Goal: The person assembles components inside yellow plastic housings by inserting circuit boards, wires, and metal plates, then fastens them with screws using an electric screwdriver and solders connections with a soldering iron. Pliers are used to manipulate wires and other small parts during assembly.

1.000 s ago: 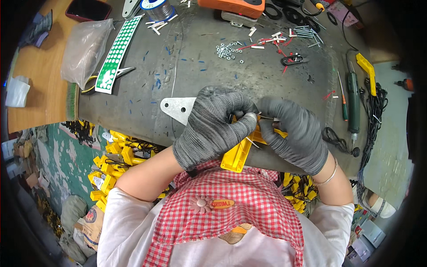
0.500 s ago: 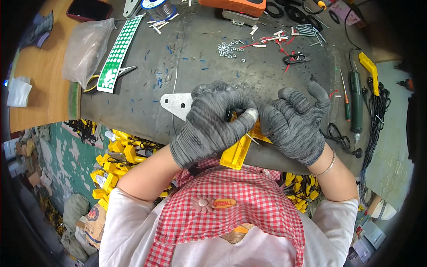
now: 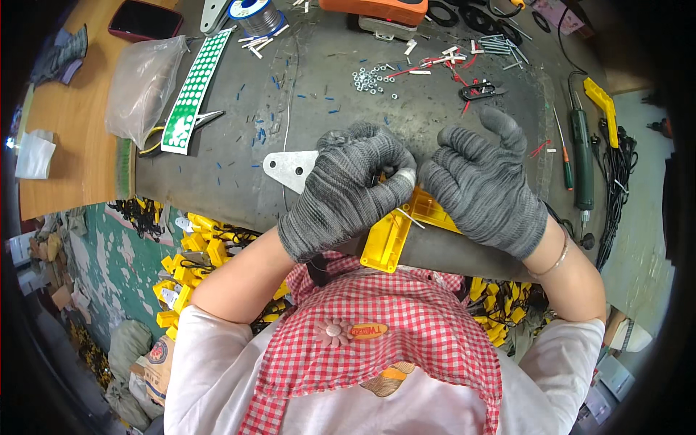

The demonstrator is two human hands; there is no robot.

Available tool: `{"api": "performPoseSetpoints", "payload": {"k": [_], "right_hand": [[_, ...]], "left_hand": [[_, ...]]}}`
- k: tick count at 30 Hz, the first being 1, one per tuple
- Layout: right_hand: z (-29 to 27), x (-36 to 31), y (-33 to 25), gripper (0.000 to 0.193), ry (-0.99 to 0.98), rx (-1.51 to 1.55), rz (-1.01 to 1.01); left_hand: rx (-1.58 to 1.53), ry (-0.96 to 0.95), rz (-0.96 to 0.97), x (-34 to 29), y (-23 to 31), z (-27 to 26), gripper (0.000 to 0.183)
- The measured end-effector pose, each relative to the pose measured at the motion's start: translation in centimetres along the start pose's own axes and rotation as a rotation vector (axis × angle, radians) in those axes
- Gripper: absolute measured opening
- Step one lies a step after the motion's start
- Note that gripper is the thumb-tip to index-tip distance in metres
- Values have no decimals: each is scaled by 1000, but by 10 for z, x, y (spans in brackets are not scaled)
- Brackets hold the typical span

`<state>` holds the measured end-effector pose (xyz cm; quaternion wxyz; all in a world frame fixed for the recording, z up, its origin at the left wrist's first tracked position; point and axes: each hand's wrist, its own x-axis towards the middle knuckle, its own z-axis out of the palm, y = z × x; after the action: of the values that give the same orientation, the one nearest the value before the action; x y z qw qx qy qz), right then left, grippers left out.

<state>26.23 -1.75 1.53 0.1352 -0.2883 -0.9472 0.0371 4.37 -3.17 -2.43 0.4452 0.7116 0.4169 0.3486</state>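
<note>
Both my hands wear grey knitted gloves and work close together over the bench's front edge. My left hand [image 3: 355, 185] is closed, its thumb and forefinger pinched; what they grip is hidden by the glove. Below it, an open yellow plastic housing [image 3: 384, 243] juts out over the edge. A thin white stick-like piece [image 3: 411, 217] sticks out by the left thumb. My right hand [image 3: 482, 192] has thumb and forefinger drawn together and the outer fingers raised; anything between them cannot be seen. Under it lies another yellow housing part [image 3: 436, 212]. A grey metal plate with holes [image 3: 288, 170] rests beside my left hand.
Farther off lie small nuts [image 3: 372, 80], red and white wire pieces [image 3: 453, 61], black snips [image 3: 480, 90] and screws [image 3: 500, 45]. A solder spool [image 3: 257, 16] and green sticker sheet [image 3: 196, 94] are at left. An electric screwdriver [image 3: 581, 159] lies right.
My right hand has shifted slightly up and away from the left, showing more of the yellow part under it. The left hand keeps its pinch with little movement.
</note>
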Motion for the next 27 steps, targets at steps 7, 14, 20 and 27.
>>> {"api": "performPoseSetpoints", "payload": {"k": [7,14,20,27], "right_hand": [[5,2,9,38,-373,1302,660],[-2,-1,-12,19,9,-100,49],[15,-5,-7,15,-50,335,414],[25,-8,10,16,135,521,420]], "left_hand": [[412,134,296,-6,7,7,16],[267,113,231,-3,-1,6,14],[265,87,105,-6,8,5,21],[885,-176,564,-30,33,-8,27]]}}
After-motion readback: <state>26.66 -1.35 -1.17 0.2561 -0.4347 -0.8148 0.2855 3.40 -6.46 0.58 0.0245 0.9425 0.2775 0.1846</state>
